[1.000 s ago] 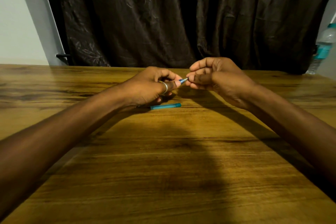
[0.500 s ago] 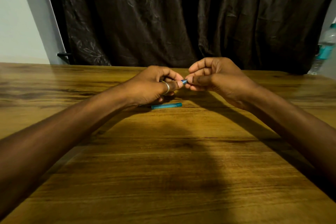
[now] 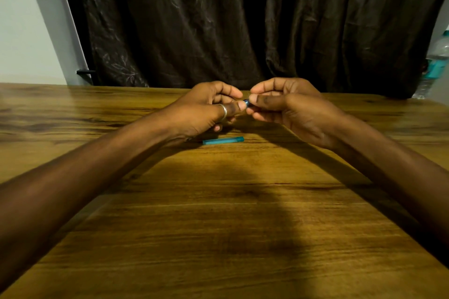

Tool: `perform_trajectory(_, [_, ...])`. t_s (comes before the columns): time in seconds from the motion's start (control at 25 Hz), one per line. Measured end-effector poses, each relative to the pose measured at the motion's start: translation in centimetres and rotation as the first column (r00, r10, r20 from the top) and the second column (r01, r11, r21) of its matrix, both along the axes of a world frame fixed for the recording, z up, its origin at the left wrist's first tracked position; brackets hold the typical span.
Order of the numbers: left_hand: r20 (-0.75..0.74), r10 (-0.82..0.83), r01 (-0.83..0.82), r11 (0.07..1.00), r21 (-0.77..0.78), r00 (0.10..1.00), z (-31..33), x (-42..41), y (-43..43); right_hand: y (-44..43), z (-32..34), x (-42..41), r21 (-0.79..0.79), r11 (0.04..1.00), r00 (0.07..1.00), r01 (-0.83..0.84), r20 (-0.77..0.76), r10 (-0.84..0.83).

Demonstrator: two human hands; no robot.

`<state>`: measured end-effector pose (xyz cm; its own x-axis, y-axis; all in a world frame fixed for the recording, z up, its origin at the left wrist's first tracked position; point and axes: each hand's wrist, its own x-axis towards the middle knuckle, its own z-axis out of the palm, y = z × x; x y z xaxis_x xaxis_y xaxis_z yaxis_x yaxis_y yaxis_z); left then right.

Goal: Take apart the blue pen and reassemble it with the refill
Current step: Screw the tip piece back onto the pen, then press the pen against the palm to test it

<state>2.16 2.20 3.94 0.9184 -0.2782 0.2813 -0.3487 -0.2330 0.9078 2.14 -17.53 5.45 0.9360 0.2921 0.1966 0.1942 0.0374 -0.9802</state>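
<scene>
My left hand (image 3: 206, 111), with a ring on the thumb, and my right hand (image 3: 289, 107) meet above the far middle of the wooden table (image 3: 218, 226). Both pinch the blue pen (image 3: 246, 102), of which only a short blue bit shows between the thumbs; the rest is hidden inside the fingers. A teal pen piece (image 3: 223, 140), a straight tube, lies flat on the table just below and in front of my hands, touched by neither.
A dark curtain (image 3: 243, 22) hangs behind the table's far edge. A clear water bottle (image 3: 437, 60) with a teal label stands at the far right edge. A pale wall (image 3: 21, 19) fills the far left.
My hands have closed together: the visible stretch of pen between the thumbs has shrunk from a tip with a pale end to a small blue bit. The teal piece has not moved.
</scene>
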Motion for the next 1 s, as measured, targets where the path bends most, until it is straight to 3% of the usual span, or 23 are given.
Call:
perform_trajectory(0.16, [-0.008,0.014,-0.015,0.999,-0.050,1.000,0.0,-0.1,-0.2,0.2,-0.6,0.1,0.018,0.999,0.996,-0.050,-0.069,0.052])
perform_trajectory(0.4, [-0.224,-0.046,0.056,0.998,0.041,0.974,0.4,-1.1,-0.1,-0.3,0.5,0.6,0.156,0.976,0.986,0.152,-0.086,-0.140])
perform_trajectory(0.64, [-0.211,-0.113,0.135,0.987,0.093,0.971,-0.6,-2.4,-2.2,1.7,-0.1,-0.8,0.308,0.944,0.967,0.122,-0.253,-0.042])
perform_trajectory(0.76, [-0.204,-0.102,0.120,0.989,0.081,0.974,-0.7,-2.8,-2.6,2.2,-0.2,-1.2,0.365,0.906,0.958,0.216,-0.261,-0.123])
perform_trajectory(0.88, [-0.294,-0.140,0.148,0.989,0.005,0.945,-0.8,-3.2,-3.3,2.3,0.3,-1.5,0.507,0.827,0.956,0.242,-0.272,-0.113])
perform_trajectory(1.0, [-0.425,-0.276,0.212,0.958,-0.192,0.862,-0.7,-3.5,-3.4,1.9,1.0,-1.8,0.551,0.806,0.959,0.216,-0.276,-0.069])
